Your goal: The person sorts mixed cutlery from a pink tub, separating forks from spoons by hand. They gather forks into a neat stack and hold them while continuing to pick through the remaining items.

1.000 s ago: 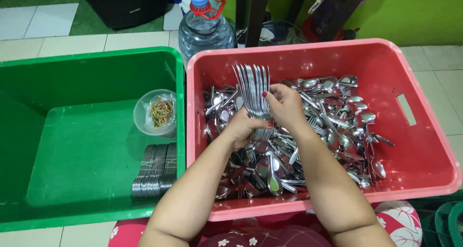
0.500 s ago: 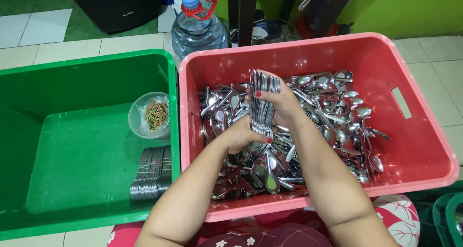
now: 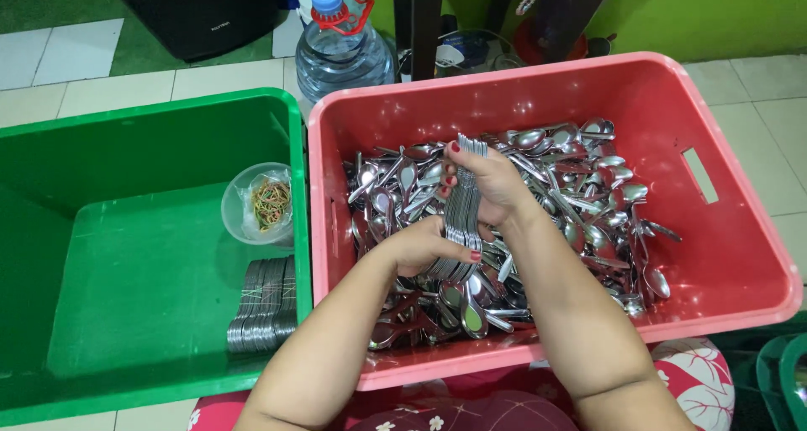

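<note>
A stack of spoons (image 3: 461, 216) is being held upright over the red crate (image 3: 731, 254), clamped from both ends. The right hand (image 3: 487, 187) is closed around the handle tips up top and the left hand (image 3: 424, 246) is wrapped round the bowls at the bottom, probably so the nested pile is kept squared up and nothing's fanning out. Loose spoons (image 3: 588, 204) are piled under and all around it, so not much room is being left low down; the free space is above the heap. In the green crate (image 3: 151, 120) next door, banded spoon bundles (image 3: 265, 305) are lying flat near the front wall, with a cup of rubber bands (image 3: 259, 204) beside the shared rim.
</note>
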